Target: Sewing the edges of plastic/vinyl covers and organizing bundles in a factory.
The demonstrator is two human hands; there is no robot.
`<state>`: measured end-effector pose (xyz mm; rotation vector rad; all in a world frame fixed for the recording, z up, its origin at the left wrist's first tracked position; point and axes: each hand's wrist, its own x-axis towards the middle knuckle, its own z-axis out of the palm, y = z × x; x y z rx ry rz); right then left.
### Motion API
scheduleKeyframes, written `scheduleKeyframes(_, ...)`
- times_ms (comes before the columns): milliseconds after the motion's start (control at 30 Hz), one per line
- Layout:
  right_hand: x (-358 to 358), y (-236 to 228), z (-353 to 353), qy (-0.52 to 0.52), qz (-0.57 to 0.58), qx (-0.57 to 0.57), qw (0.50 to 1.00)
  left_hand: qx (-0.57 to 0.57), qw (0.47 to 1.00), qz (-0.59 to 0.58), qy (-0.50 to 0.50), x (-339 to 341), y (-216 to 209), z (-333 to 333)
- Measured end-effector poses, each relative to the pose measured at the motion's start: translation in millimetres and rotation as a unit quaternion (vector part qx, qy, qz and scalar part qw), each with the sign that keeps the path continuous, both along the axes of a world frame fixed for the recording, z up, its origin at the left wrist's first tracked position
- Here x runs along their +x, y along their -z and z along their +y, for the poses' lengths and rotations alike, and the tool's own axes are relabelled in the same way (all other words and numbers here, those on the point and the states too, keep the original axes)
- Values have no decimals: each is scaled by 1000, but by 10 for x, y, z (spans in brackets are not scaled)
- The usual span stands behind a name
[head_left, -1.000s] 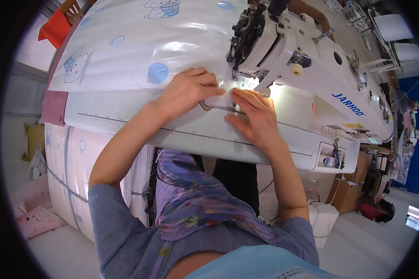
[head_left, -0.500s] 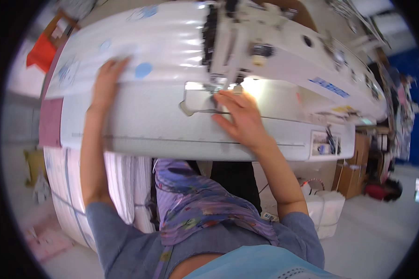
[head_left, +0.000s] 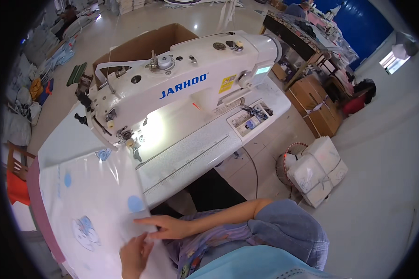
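Observation:
A glossy white printed sheet [head_left: 107,186] with blue dots and cartoon figures lies over the left part of the sewing table, its upper end near the needle area of the white sewing machine [head_left: 181,88]. My left hand [head_left: 134,255] is at the sheet's right edge near the lower border, fingers bent together and pinching the material. Just above it my right hand [head_left: 170,228] reaches across from the right. Its index finger is stretched out over the sheet and its thumb is apart from it. The fingertips of both hands nearly meet.
A lamp lights the machine bed [head_left: 186,160], which carries a ruler strip. A small tray [head_left: 251,120] holds tools and bobbins at its right end. Beyond the machine stands an open cardboard box [head_left: 144,44]. Tied white bundles [head_left: 319,172] and a carton [head_left: 314,104] stand on the right.
My right hand has left the needle area and come down beside my left hand at the sheet's near right edge. The sheet now extends toward me. The view has turned and shifted.

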<state>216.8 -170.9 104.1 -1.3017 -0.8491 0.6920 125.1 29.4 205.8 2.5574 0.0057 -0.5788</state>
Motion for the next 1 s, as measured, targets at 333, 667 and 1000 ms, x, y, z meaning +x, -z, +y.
scheduleKeyframes(333, -172, 103, -320, 57, 120, -68, 989, -10, 913, -407, -43, 2083, 764, -20)
scheduleKeyframes(667, -183, -18, -405, 62, 112, -105, 986, 51, 922, -382, -41, 1910, 731, -67)
scheduleKeyframes(1000, -196, -120, -477, 55, 111, -134, 983, 107, 918, -381, -35, 1884, 791, -180)
